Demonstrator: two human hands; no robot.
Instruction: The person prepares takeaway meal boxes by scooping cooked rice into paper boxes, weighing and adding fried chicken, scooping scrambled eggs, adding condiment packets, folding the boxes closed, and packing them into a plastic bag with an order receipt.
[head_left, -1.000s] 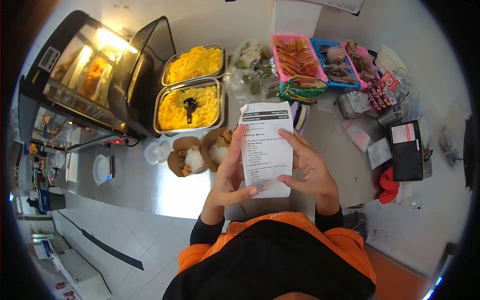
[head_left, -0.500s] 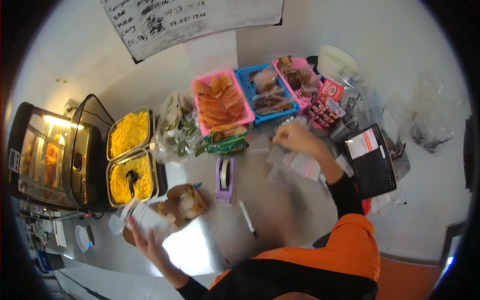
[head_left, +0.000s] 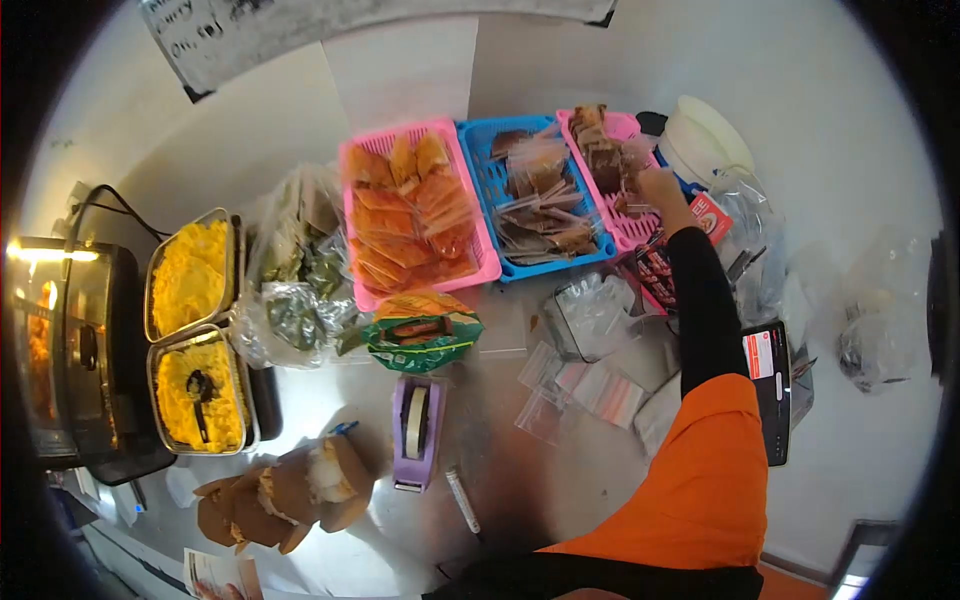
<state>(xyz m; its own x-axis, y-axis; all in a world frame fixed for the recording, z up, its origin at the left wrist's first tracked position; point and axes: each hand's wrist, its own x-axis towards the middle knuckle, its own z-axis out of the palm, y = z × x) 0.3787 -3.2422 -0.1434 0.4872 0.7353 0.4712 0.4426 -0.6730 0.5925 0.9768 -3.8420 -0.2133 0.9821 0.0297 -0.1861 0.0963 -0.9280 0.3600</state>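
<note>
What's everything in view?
Lit cabinet: one, black, far left
Food trays: two, metallic, left
Bagged greens: uncountable, green, beside trays
Pink baskets: at least two, back
Blue basket: one, blue, between those
Packet: one, green-orange, before baskets
Tape dispenser: one, purple, centre
Marker: one, white, beside dispenser
Boxes: at least two, brown, lower left
Small bags: several, clear, centre right
Flat device: one, black, right
Whiteboard: one, white, top
Slip: one, white, lower left
Left hand: one, holding slip
Right hand: one, at rightmost basket

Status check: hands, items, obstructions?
Right hand at brown packets in rightmost pink basket, grip unclear. Left hand holds receipt, cut by frame edge. Red packets close beside black sleeve.
</note>
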